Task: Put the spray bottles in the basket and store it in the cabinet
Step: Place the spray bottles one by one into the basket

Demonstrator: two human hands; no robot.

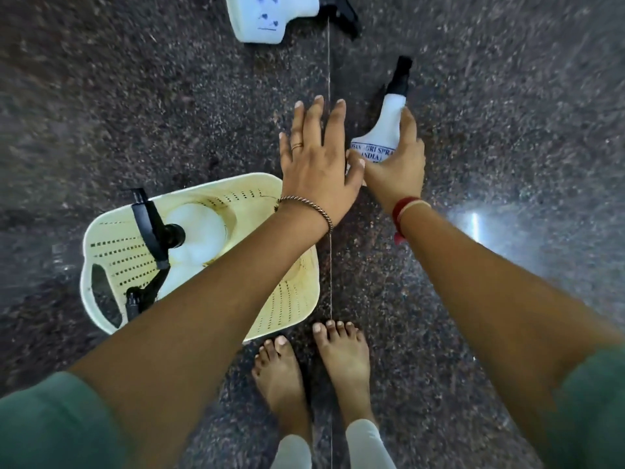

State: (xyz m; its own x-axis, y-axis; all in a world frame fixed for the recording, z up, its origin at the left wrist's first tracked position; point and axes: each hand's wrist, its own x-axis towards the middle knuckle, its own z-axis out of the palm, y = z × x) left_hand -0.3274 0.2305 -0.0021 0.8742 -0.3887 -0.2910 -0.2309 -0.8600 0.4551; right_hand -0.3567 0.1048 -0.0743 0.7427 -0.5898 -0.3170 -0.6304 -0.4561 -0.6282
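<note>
1. Bending over the speckled floor (507, 96), the person works from the head view, the only one we get, with the cream basket (291, 299) as our landmark, sitting just ahead and to the left of the bare feet (314, 374).
2. One white spray bottle (199, 238) already stands inside the basket, black trigger head up. That one's done!
3. Right hand (395, 164) now, beyond the basket's right side: fingers wrapped and clamped around a second bottle (389, 126), white with printed lettering, nozzle pointing away. Whether it's off the floor yet, I can't tell.
4. Left hand (314, 154) hovers over the basket's far right corner, fingers spread flat and holding nothing, its thumb touching the right hand's.
5. A third bottle (267, 15) lies on its side well beyond the basket, untouched.
6. My read: roughly a third of the loading is done. Two bottles to go, then the carry. No cabinet in sight.
</note>
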